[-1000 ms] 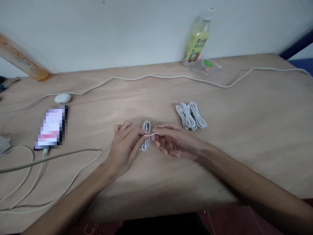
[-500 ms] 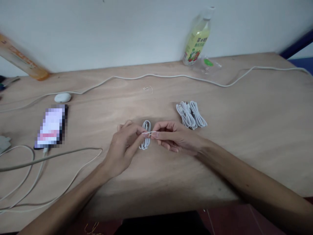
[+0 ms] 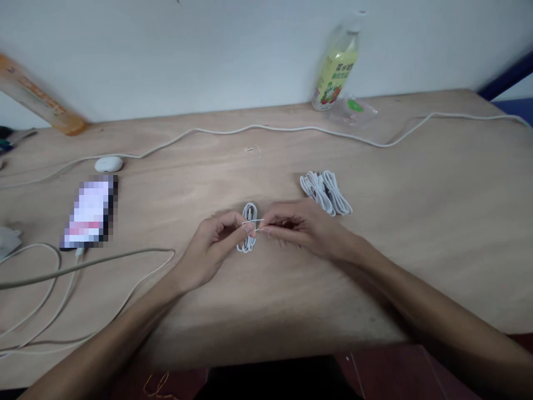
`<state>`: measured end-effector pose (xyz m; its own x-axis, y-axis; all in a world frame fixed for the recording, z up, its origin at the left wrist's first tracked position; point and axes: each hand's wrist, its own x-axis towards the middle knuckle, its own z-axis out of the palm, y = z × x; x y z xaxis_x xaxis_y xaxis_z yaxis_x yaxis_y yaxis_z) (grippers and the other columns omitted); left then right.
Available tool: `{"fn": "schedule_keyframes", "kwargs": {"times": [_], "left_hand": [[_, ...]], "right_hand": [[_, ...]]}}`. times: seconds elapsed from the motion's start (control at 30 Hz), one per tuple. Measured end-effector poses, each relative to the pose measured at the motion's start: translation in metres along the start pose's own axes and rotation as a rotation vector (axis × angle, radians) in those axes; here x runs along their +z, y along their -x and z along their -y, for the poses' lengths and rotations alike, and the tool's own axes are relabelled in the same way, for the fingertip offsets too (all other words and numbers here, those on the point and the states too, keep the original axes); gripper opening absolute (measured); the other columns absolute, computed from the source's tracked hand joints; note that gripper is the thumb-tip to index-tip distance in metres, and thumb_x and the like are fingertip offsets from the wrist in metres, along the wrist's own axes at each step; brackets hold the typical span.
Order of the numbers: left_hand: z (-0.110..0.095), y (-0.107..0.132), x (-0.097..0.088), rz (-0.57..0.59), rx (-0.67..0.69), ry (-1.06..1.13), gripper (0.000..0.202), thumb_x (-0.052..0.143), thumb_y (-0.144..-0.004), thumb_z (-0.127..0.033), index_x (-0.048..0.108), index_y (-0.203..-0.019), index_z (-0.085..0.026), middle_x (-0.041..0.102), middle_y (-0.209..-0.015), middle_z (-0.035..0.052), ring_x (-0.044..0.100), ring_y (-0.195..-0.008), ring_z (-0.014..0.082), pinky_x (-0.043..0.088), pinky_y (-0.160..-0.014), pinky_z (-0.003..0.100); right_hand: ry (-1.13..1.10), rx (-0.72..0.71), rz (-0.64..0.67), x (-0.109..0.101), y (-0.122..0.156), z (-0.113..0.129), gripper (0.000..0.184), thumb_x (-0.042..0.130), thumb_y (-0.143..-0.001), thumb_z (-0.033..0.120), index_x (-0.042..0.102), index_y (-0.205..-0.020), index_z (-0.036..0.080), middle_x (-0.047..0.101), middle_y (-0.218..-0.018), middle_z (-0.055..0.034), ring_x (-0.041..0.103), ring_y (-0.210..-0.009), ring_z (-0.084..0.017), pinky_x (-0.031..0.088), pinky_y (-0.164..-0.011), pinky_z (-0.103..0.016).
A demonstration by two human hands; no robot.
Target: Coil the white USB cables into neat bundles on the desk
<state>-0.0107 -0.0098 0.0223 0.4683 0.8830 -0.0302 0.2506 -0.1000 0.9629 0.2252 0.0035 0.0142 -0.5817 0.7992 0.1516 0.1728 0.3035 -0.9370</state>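
A small coiled white cable (image 3: 250, 209) is between my two hands, with a thin white twist tie (image 3: 255, 221) lying across its middle. My left hand (image 3: 210, 244) pinches the coil from the left, its thumb tip pressing where the tie crosses. From the right, the thumb and forefinger of my right hand (image 3: 293, 225) close on an end of the tie; another end sticks out loose above the fingertips. The fingers partly hide the coil's middle.
Bundled white cables (image 3: 327, 193) lie to the right. Short tie pieces (image 3: 251, 150) lie farther back, before a long white cord (image 3: 291, 130). A phone (image 3: 89, 211), an earbud case (image 3: 109, 164) and loose cables are at left. Bottles (image 3: 337, 72) stand by the wall.
My right hand has turned, and its fingers have shifted on the tie. The tie's ends now stand farther apart. My left hand keeps its place at the coil.
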Motion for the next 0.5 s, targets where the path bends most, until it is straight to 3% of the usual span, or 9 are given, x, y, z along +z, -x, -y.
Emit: {"fn": "schedule_keyframes", "kwargs": {"times": [0.13,0.33,0.5], "left_hand": [[-0.001,-0.001,-0.001,-0.018,0.015,-0.023,0.028,0.065,-0.104,-0.034,0.073,-0.082,-0.020,0.068,-0.074,0.0009,0.060,-0.069,0.0161,0.048,-0.065,0.029],[-0.003,-0.001,0.000,-0.056,0.058,-0.060,0.028,0.064,-0.103,-0.031,0.072,-0.079,-0.020,0.066,-0.073,0.0000,0.059,-0.069,0.0155,0.046,-0.065,0.029],[0.001,-0.001,-0.001,-0.073,0.082,-0.070,0.027,0.065,-0.103,-0.030,0.073,-0.079,-0.020,0.066,-0.074,-0.0008,0.057,-0.070,0.0146,0.044,-0.067,0.028]], "right_hand": [[0.101,-0.047,-0.004,0.002,0.001,-0.003,0.027,0.063,-0.108,0.042,0.075,-0.092,0.024,0.068,-0.081,-0.0001,0.058,-0.070,-0.015,0.042,-0.064,-0.028],[-0.053,0.055,-0.177,0.017,0.006,-0.004,0.015,0.076,-0.100,0.039,0.074,-0.096,0.024,0.066,-0.079,0.0021,0.054,-0.063,-0.013,0.041,-0.057,-0.027],[-0.145,0.065,-0.207,0.022,0.005,-0.004,0.020,0.081,-0.097,0.041,0.076,-0.093,0.023,0.066,-0.079,0.0030,0.053,-0.061,-0.010,0.040,-0.055,-0.026]]}}
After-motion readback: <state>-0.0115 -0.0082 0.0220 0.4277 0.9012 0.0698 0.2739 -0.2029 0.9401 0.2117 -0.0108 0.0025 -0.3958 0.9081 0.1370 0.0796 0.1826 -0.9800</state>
